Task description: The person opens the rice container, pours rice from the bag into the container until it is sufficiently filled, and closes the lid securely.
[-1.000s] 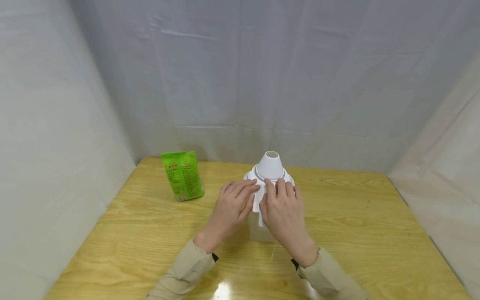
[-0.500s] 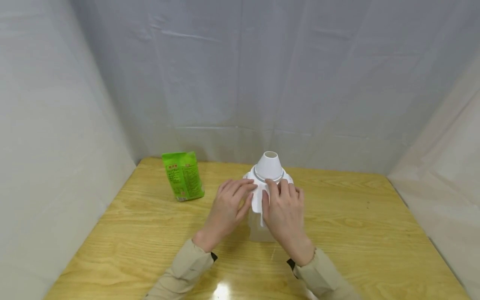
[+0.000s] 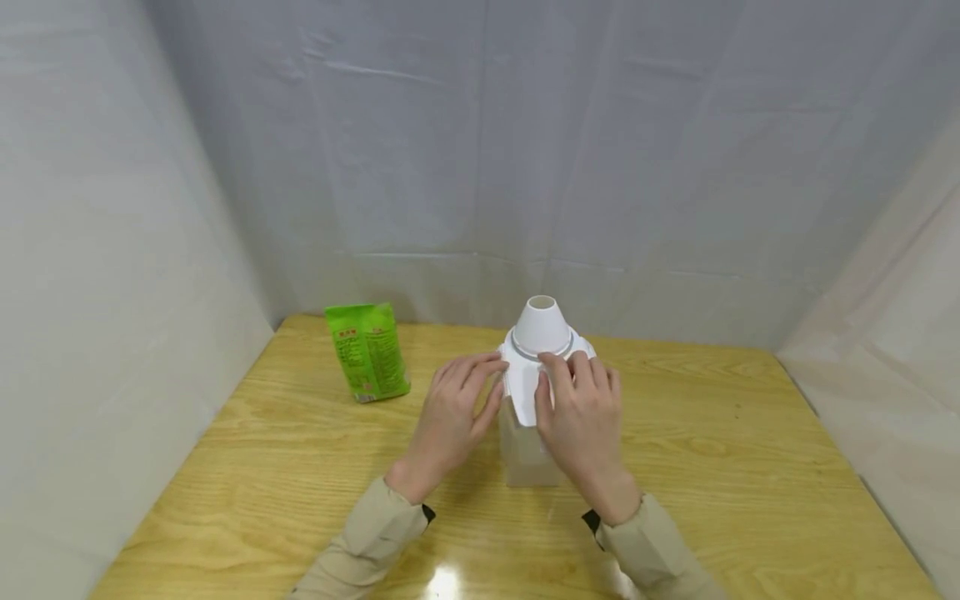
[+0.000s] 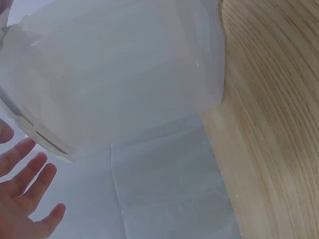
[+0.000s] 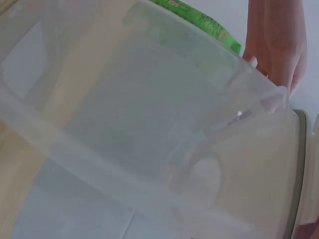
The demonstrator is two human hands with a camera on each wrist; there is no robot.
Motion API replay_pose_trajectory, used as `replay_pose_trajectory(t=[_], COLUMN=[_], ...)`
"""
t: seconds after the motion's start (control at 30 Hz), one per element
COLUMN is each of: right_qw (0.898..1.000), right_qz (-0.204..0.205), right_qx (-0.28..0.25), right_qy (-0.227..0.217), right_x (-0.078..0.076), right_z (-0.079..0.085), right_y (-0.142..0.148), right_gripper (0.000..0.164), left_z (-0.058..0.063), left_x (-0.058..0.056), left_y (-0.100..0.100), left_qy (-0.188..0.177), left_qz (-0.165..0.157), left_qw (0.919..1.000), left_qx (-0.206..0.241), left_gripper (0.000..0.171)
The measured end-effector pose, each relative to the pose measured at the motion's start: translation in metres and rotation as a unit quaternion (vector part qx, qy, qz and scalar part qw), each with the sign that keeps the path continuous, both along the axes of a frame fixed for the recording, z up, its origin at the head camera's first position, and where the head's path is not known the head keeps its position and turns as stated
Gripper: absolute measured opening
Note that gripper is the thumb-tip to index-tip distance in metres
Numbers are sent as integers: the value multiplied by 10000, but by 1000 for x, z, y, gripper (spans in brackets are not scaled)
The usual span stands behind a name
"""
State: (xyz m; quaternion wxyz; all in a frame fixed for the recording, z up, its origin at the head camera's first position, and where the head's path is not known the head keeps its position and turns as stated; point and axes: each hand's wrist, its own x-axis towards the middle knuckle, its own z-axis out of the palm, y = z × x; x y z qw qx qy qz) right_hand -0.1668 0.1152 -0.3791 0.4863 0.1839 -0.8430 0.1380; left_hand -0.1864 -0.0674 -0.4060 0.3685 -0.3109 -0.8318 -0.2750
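Note:
A tall translucent plastic container [image 3: 527,462] stands on the table, topped by a white lid [image 3: 522,393] with a hollow white cone [image 3: 542,327] on it. My left hand [image 3: 447,412] has its fingertips at the lid's left edge; in the left wrist view its fingers [image 4: 37,181] are spread beside the rim. Curled over the front right of the lid, my right hand [image 3: 581,421] holds it with thumb and fingers and hides that side. The right wrist view is mostly filled by the container's clear wall [image 5: 114,124], with the grey-edged lid [image 5: 311,169] at right.
A green printed bag [image 3: 367,350] stands upright at the back left of the wooden table [image 3: 300,467]. Behind the table hangs a grey sheet [image 3: 480,167], with pale sheets on both sides.
The container has shifted and turned slightly to the right, and my right hand has moved right with it. A narrow white tab at its front no longer shows clearly. The bag has stayed put.

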Motion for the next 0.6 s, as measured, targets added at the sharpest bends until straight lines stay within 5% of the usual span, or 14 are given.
replay_pose_trajectory(t=[0.6], right_qw=[9996], right_qz=[-137], right_qx=[-29], right_qy=[225], right_x=[2], right_z=[3], right_y=[57], right_gripper=[22], left_z=[-6], left_x=[6], left_y=[8], left_qy=[-487], left_qz=[-79], left_qw=[9983], left_qx=[-304], left_gripper=[33])
